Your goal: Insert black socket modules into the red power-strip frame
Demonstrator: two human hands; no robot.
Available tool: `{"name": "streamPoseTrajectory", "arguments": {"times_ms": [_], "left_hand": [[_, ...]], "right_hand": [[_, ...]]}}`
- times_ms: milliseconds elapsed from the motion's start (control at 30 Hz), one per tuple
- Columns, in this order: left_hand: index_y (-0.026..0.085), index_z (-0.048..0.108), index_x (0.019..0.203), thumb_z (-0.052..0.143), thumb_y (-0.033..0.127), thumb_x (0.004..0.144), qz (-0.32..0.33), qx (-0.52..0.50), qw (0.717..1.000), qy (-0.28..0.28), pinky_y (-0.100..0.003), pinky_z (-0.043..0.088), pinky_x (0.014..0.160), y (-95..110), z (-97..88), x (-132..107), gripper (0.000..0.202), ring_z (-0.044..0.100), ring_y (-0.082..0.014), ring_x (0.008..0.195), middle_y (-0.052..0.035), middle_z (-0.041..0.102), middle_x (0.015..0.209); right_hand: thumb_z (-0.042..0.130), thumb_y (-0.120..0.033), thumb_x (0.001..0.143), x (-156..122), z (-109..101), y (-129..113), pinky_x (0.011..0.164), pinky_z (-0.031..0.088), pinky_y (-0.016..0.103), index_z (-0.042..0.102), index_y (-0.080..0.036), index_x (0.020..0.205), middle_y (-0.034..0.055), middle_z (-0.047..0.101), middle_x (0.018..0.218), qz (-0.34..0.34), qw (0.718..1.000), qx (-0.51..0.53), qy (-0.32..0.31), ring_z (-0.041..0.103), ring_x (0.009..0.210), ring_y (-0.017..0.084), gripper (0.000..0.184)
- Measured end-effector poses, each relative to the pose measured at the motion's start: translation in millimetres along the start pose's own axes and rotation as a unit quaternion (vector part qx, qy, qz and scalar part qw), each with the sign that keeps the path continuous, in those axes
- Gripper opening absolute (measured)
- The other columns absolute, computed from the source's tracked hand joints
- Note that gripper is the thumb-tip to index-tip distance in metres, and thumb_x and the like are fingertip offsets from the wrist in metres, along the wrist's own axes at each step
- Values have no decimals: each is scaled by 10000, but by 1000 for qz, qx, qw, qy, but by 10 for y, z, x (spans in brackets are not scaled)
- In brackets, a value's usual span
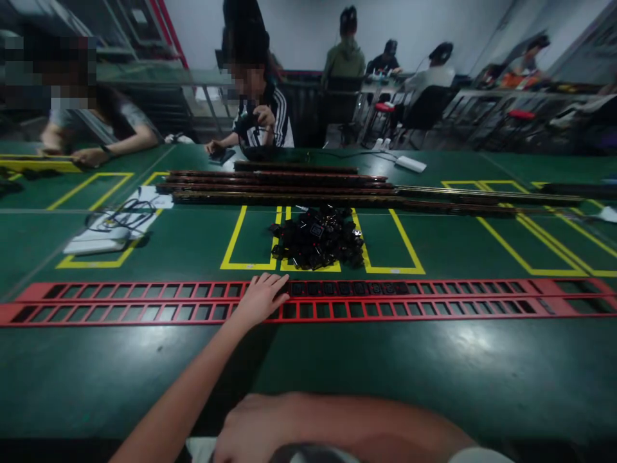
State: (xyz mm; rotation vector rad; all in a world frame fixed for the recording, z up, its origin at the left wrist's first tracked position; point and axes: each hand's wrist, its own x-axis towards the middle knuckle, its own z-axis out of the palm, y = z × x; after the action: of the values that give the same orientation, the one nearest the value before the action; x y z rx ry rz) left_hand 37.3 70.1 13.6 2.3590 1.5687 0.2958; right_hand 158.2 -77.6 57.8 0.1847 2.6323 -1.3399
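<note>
Two long red slotted strips lie side by side across the green table. My left hand rests on them near the middle, fingers stretched out over the upper strip and thumb apart. Just right of its fingertips, several black square pieces sit in the upper strip's openings. Beyond the strips is a heap of small black parts. My right hand is close to my body at the table's near edge, its forearm crossing from the right; its fingers are hidden.
Long dark rails lie stacked behind the heap. Yellow tape outlines mark the green table. A white power strip with a black cable is at the left. Across the table, a person in a striped jacket sits; another person is farther left.
</note>
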Motion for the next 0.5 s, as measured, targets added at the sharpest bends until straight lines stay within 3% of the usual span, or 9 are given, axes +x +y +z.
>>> {"name": "streamPoseTrajectory", "arguments": {"times_ms": [100,167,267,367,500], "left_hand": [[232,614,1445,556,418,1016,-25,-54,998,29,-475,481,1024,-16,15,19,471,604,-298,1189,-107,706,1252],[216,595,1449,523,397,1030,-50,-76,995,51,-434,519,994,-61,-25,115,462,640,-264,1134,-105,694,1238],[192,517,1503,523,308,1014,-71,-72,991,88,-430,524,1023,-168,-134,391,503,616,-273,1223,-150,589,1422],[204,529,1491,648,189,893,-67,-71,991,91,-469,473,1107,-263,-204,708,610,548,-327,1333,-153,548,1471],[197,601,1409,717,138,789,-74,-98,990,75,-423,534,1006,-306,-192,873,634,657,-297,1134,-122,603,1254]], "right_hand": [[635,-283,933,-533,-390,525,526,284,232,604,-185,594,-59,579,569,92,990,-16,104,451,526,78,354],[592,-213,932,-957,-651,795,543,223,257,515,-173,535,-69,446,494,179,957,-50,223,359,495,74,406],[538,-246,983,-1417,-1015,1089,552,203,263,490,-182,519,-66,380,482,274,912,-74,295,339,480,86,471],[527,-340,1019,-1518,-1301,1291,564,212,273,528,-193,529,-45,447,506,331,858,-154,361,383,503,105,512],[465,-308,1056,-1337,-1445,1484,612,263,271,630,-192,638,7,638,639,358,825,-202,389,512,599,129,465]]}}
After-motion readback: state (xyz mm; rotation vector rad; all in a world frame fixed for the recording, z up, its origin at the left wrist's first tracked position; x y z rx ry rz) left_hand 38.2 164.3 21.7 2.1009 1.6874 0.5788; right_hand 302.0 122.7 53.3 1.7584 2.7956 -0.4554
